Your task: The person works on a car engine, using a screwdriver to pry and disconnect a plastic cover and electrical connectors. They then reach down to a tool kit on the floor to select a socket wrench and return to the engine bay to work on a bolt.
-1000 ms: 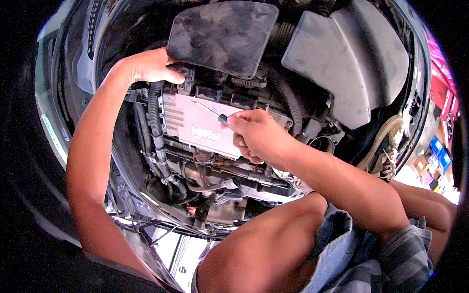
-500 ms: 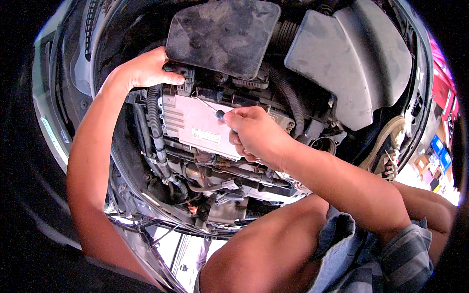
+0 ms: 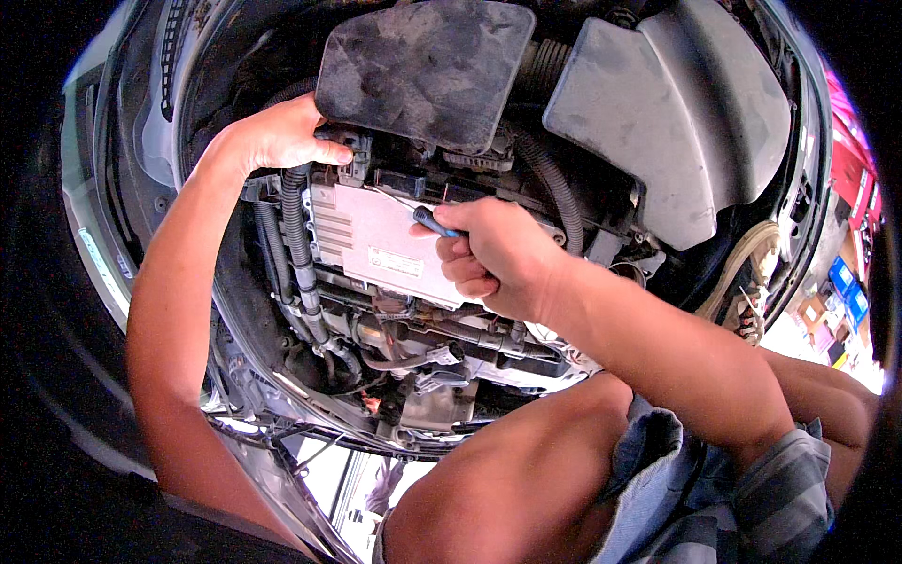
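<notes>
My right hand (image 3: pixel 507 258) is closed around the black and blue handle of a thin screwdriver (image 3: pixel 434 223). The narrow metal shaft slants up and left, its tip close to the upper edge of a flat silver control module (image 3: pixel 362 230) with a white label. At that module's upper left corner, my left hand (image 3: pixel 287 136) grips a black connector (image 3: pixel 357 160). Its thumb lies against the connector; the other fingers are hidden behind it and under a dark plastic cover (image 3: pixel 423 75).
All this sits in a car's engine bay. A larger grey cover (image 3: pixel 672 122) lies at the upper right, beside a ribbed hose (image 3: pixel 556 188). Corrugated cable tubes (image 3: pixel 293 226) run down left of the module. A shoe (image 3: pixel 747 282) rests at the right edge.
My right hand has shifted slightly right and turned, so more of the screwdriver handle shows. The left hand stays at the connector, nearly unmoved.
</notes>
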Action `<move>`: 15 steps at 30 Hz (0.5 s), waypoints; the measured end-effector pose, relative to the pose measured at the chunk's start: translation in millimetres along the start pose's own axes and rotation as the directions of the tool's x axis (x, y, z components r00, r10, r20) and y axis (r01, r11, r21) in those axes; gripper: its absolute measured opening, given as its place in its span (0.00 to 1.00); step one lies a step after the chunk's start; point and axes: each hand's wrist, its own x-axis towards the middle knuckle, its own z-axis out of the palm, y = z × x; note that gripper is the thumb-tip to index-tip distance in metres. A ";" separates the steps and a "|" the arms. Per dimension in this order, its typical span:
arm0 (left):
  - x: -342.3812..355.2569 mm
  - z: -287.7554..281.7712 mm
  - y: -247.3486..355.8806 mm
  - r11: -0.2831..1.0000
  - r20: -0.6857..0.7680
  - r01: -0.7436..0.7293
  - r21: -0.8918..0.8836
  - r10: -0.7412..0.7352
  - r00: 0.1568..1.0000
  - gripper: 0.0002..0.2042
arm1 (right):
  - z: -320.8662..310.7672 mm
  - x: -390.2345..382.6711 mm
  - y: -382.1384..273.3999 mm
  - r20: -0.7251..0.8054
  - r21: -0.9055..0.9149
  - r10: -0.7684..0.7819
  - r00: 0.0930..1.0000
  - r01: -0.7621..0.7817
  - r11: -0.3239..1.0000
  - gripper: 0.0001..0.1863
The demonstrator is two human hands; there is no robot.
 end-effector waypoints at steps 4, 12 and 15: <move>-0.9 1.6 -0.8 0.998 -0.002 0.011 -0.063 -0.011 1.000 0.32 | -5.5 4.4 21.8 -0.001 -0.043 -0.169 0.986 0.169 0.985 0.15; -9.1 10.6 0.9 0.993 -0.082 -0.011 -0.114 0.002 0.997 0.31 | -8.2 20.8 44.4 -0.110 -0.206 -0.332 0.937 0.305 0.930 0.15; -12.1 14.3 -3.8 0.994 -0.122 -0.015 -0.107 0.002 0.993 0.29 | -8.6 27.4 58.7 -0.115 -0.288 -0.447 0.887 0.401 0.870 0.15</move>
